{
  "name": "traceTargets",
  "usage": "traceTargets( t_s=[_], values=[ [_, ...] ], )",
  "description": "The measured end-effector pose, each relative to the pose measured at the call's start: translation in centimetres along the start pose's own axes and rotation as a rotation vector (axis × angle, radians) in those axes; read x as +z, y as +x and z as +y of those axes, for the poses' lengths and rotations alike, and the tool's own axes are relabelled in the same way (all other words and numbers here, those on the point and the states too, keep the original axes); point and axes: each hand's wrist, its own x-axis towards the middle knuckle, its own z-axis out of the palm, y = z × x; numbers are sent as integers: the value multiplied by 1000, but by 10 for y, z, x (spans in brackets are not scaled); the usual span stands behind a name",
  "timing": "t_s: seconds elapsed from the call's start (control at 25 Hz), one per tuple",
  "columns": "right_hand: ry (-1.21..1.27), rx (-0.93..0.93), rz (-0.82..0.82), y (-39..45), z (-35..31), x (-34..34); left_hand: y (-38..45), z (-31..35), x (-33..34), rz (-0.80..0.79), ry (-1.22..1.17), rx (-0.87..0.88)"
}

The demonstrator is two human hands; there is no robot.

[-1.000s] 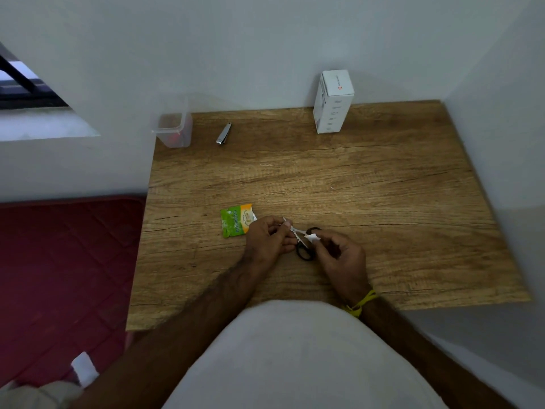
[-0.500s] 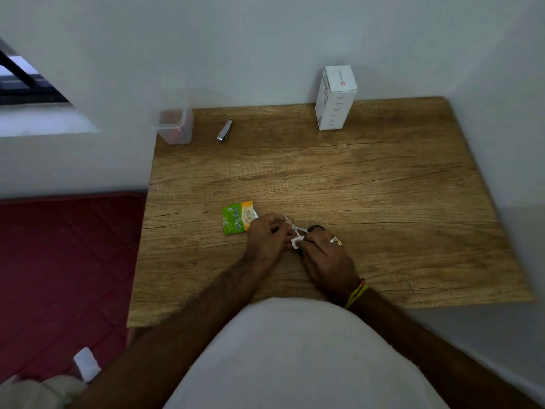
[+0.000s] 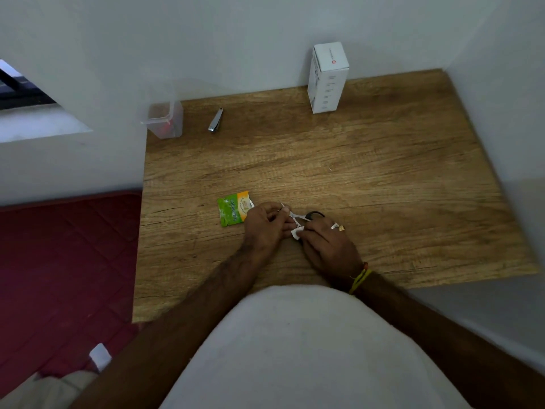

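Since a second ago our right hand [image 3: 327, 246] has rolled knuckles-up and closed in on the left, so the black handle loop that then lay plainly before it now shows only beyond its fingers. Our left hand [image 3: 265, 224] is curled round the blade end of the scissors [image 3: 315, 213], a pale tip poking out past the fingertips. The right thumb and forefinger pinch a small white scrap [image 3: 296, 232] where the two hands meet; whether any finger runs through a loop we cannot tell. We judge the scissors light, rigid and slick along the steel, with edges and a point to respect, so the safe hold is on the flats of the closed blades or, better, the plastic loops. The scrap looks thin, limp and easily torn or dropped, so it wants a pinch rather than a squeeze. Both wrists sit low over the wooden table [image 3: 383, 172], forearms converging from our body. Just left of the left hand lies a green sachet [image 3: 234, 211]. Well apart, along the back wall, are a plastic tub [image 3: 163, 121], a nail clipper [image 3: 216, 121] and an upright white box [image 3: 327, 81].
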Motion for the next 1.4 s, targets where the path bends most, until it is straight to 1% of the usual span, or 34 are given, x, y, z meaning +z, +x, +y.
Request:
traceTargets(
  t_s=[0.08,0.24,0.4,0.56,0.76,0.92,1.16,1.4],
  values=[
    [-3,17,0,1,-1,-1,0,1,0,11,2,2],
    [-8,-48,-1,-1,0,-3,-1,1,2,7,9,-6],
    [-2,-43,-17,-4,0,-6,-1,3,2,15,8,-5],
    [2,-108,-40,-8,2,-9,-2,3,3,10,16,-4],
    [-44,-129,-61,-15,5,-12,-2,4,3,11,37,-8],
    [-9,-148,-33,-17,8,-14,-1,5,2,12,38,-18],
    [64,-53,-13,-22,12,-14,-1,5,2,11,35,-31],
    [63,18,11,-21,11,-12,-2,6,0,4,36,-26]
  ],
)
